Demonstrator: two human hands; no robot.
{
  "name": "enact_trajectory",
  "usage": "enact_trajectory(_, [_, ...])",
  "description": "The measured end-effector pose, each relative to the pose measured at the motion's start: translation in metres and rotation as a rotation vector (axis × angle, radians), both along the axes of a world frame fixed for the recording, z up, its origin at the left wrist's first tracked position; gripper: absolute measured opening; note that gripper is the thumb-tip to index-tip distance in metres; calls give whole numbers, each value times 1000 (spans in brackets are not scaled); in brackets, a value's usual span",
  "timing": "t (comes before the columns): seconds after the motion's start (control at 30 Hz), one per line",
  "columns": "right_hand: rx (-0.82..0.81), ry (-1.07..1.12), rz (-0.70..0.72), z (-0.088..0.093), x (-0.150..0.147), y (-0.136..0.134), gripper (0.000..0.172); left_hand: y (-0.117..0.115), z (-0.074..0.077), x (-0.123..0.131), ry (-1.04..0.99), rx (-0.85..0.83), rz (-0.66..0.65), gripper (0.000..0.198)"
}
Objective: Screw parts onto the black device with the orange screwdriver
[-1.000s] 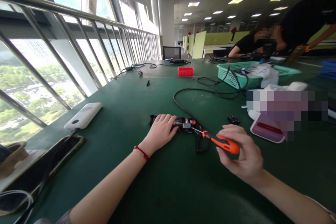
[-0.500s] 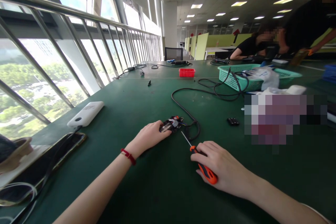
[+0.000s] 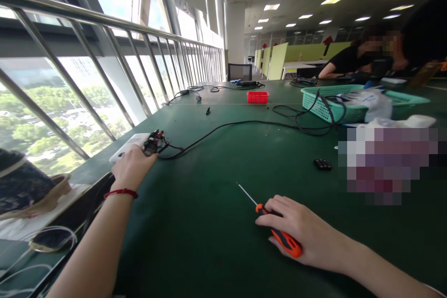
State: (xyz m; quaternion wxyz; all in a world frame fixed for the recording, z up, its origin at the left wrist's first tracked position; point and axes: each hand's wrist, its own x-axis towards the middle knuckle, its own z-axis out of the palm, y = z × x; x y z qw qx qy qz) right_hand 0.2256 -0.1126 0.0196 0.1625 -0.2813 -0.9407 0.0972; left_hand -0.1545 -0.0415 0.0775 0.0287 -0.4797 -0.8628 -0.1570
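My left hand [image 3: 133, 166] is closed around a small black electronic assembly [image 3: 154, 143] with red parts and exposed wires, held at the left in front of a white power bank [image 3: 131, 142]. A black cable [image 3: 223, 125] trails from the assembly to the right. My right hand [image 3: 296, 226] grips an orange and black screwdriver [image 3: 287, 242] low over the table. Its thin metal shaft points up and left, and the tip is apart from everything else.
The green table [image 3: 209, 223] carries a red tray [image 3: 257, 98], a teal basket [image 3: 335, 104] with plastic bags, and a black battery holder [image 3: 322, 164]. A phone [image 3: 52, 238] and white cables lie at lower left. Metal railing [image 3: 111, 28] runs along the left. A person [image 3: 344, 63] sits at the back right.
My left hand has carried the electronic assembly left, over to the power bank, pulling its cable straighter. The right hand still holds the screwdriver in nearly the same place.
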Motion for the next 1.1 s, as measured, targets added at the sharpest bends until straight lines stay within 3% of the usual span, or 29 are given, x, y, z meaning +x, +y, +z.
enact_trajectory(0.1, [8, 5, -2, -2, 0, 1, 35, -6, 2, 4, 163, -88, 89, 47])
enact_trajectory(0.23, [-9, 8, -16, -2, 1, 3, 35, -2, -5, 7, 171, -214, 86, 47])
enact_trajectory(0.4, [-22, 7, -18, -4, 3, 3, 34, 2, -11, 2, 144, -209, 49, 40])
enact_trajectory(0.57, [1, 111, -39, -11, 1, 5, 27, -5, -1, 8, 194, -81, 54, 36])
enact_trajectory(0.7, [38, 294, -156, -17, 0, 13, 22, -13, 14, 31, 315, 126, 27, 30])
enact_trajectory(0.83, [18, 458, -377, -18, 2, 20, 23, -15, 10, 74, 327, 264, -213, 25])
enact_trajectory(0.97, [85, 596, -546, -17, 6, 23, 32, -15, -17, 125, 267, 183, -754, 18])
enact_trajectory(1.1, [92, 624, -594, -18, 8, 25, 34, -12, -40, 162, 171, 143, -1151, 29])
